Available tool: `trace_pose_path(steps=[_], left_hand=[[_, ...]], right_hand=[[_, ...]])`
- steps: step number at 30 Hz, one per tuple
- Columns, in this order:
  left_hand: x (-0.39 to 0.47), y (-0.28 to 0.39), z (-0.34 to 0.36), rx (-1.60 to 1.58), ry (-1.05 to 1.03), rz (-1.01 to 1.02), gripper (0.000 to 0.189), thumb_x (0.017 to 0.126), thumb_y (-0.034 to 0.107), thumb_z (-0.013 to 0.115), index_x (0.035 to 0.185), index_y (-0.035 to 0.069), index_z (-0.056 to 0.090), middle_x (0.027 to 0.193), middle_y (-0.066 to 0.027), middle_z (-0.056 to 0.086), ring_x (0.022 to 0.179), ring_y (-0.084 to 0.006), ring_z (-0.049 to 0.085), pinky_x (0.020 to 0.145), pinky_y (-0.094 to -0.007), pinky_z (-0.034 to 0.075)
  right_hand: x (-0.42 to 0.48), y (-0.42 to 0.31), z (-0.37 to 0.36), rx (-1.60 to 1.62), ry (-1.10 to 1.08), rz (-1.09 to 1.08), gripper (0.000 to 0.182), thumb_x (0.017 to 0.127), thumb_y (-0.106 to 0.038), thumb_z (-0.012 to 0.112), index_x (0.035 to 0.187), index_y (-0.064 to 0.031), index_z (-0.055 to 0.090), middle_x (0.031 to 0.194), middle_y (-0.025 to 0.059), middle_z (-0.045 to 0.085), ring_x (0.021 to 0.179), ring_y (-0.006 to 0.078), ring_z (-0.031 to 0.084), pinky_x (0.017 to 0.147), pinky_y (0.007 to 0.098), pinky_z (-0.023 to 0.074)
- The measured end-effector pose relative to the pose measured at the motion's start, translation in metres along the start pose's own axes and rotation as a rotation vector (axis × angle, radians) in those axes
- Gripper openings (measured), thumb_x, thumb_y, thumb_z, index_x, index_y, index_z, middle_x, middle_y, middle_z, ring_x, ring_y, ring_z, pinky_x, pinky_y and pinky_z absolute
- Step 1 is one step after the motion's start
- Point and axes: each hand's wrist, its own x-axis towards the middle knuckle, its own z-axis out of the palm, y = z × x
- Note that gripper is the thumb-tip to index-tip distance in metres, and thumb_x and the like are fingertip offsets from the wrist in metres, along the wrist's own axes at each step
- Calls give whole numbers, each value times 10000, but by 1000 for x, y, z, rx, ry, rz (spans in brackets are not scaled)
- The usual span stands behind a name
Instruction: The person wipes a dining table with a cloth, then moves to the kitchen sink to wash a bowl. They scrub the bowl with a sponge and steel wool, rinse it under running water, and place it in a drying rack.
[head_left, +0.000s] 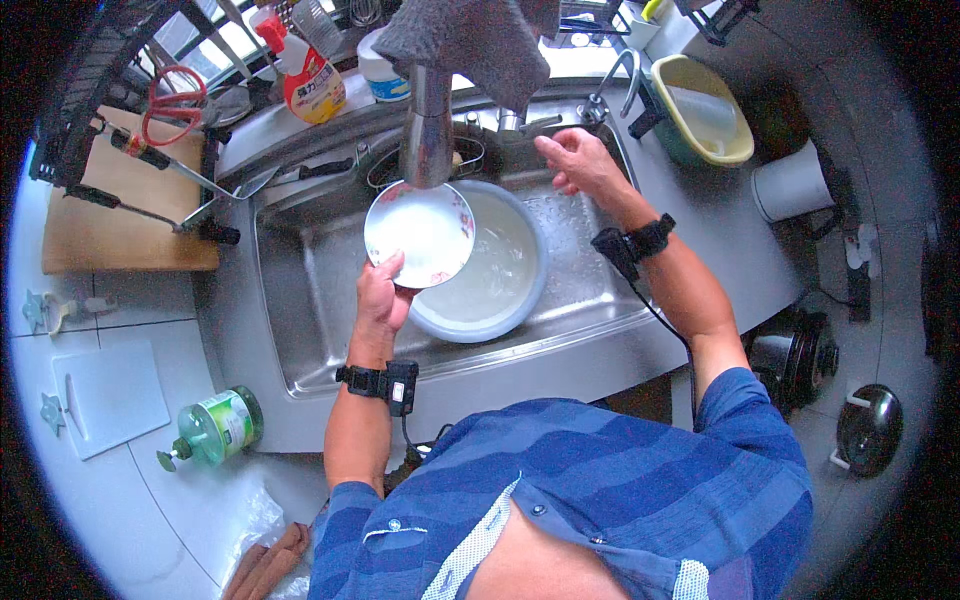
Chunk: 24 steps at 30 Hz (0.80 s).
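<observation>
My left hand (385, 292) grips the near edge of a white plate (420, 235) with a floral rim, its thumb on the plate's face. The plate is over the left part of a round basin (499, 262) holding cloudy water, in the stainless steel sink (315, 315). A metal faucet spout (427, 135) comes down at the plate's far edge. My right hand (576, 161) is raised near the back right of the sink, by the faucet handle (544, 124), fingers bent and holding nothing that I can see; whether it touches the handle I cannot tell.
A grey cloth (480, 45) drapes over the faucet. Behind the sink are a spray bottle (315, 82) and a white tub (384, 67). A knife (315, 171) lies at the back left edge, near a wooden board (127, 210). A yellow-rimmed basin (705, 112) stands right; a green pump bottle (221, 426) is front left.
</observation>
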Motion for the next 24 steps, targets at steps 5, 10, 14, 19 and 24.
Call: trace_pose_path(steps=[5, 10, 14, 19, 24], left_hand=[[8, -8, 1, -88, -14, -86, 478, 1016, 139, 434, 1459, 4, 313, 1422, -207, 461, 1247, -396, 527, 1023, -606, 456], [7, -7, 20, -49, -28, -75, 469, 1015, 152, 440, 1441, -14, 335, 1393, -208, 491, 1232, -394, 540, 992, -598, 486], [7, -4, 31, -35, -44, -59, 475, 1013, 173, 451, 1434, -20, 348, 1378, -210, 506, 1228, -396, 544, 970, -589, 504], [9, -7, 20, -51, -6, -96, 503, 1027, 239, 420, 1461, 4, 321, 1401, -214, 490, 1235, -409, 537, 977, -588, 495], [14, -8, 17, -76, -13, -179, 524, 1038, 294, 392, 1473, 15, 308, 1416, -219, 479, 1245, -409, 530, 997, -589, 477]], right_hand=[[36, -15, 7, 424, -144, -27, 406, 952, -424, 606, 1108, -50, 638, 715, 11, 602, 527, 96, 559, 457, 252, 455], [56, 2, 20, 130, 14, -132, 332, 950, -310, 530, 951, -42, 727, 686, 33, 629, 573, 119, 583, 531, 280, 471], [60, 18, 29, 6, 123, -251, 377, 942, -336, 513, 903, -37, 740, 708, 62, 678, 599, 150, 617, 586, 306, 498], [44, 11, 33, 283, 2, -141, 334, 965, -320, 513, 971, -42, 698, 642, 8, 597, 521, 104, 550, 464, 272, 444], [36, 9, 37, 333, 35, -125, 317, 1018, -279, 503, 1022, -13, 676, 637, -25, 539, 495, 61, 506, 432, 225, 433]])
